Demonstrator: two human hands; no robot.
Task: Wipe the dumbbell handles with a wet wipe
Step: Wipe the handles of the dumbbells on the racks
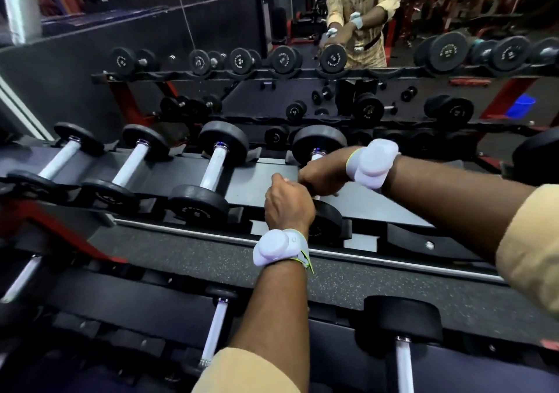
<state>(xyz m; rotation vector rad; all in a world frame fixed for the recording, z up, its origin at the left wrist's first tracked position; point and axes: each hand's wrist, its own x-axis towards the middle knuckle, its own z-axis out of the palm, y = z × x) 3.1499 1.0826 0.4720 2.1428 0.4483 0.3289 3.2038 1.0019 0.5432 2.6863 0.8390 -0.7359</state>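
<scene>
Fingers (325, 192) of the right hand (322, 176) wrap round the chrome handle (316, 155) of a black round-headed dumbbell (328, 221) at the centre of the frame, hiding most of the bar. The left hand (287, 203) sits clenched just left of it. Its back covers the fingers, so I cannot tell what they hold. 3 similar black dumbbells (211, 162) lie further left on the same dark rack shelf (266, 177), their heads in cradles. A mirror (393, 84) fills the upper frame. In it, at the upper right, a blue plastic bin (520, 106) shows, its contents too small to tell. The held dumbbell's long axis runs nearly straight up the frame, 1 head near the person and 1 toward the mirror.
</scene>
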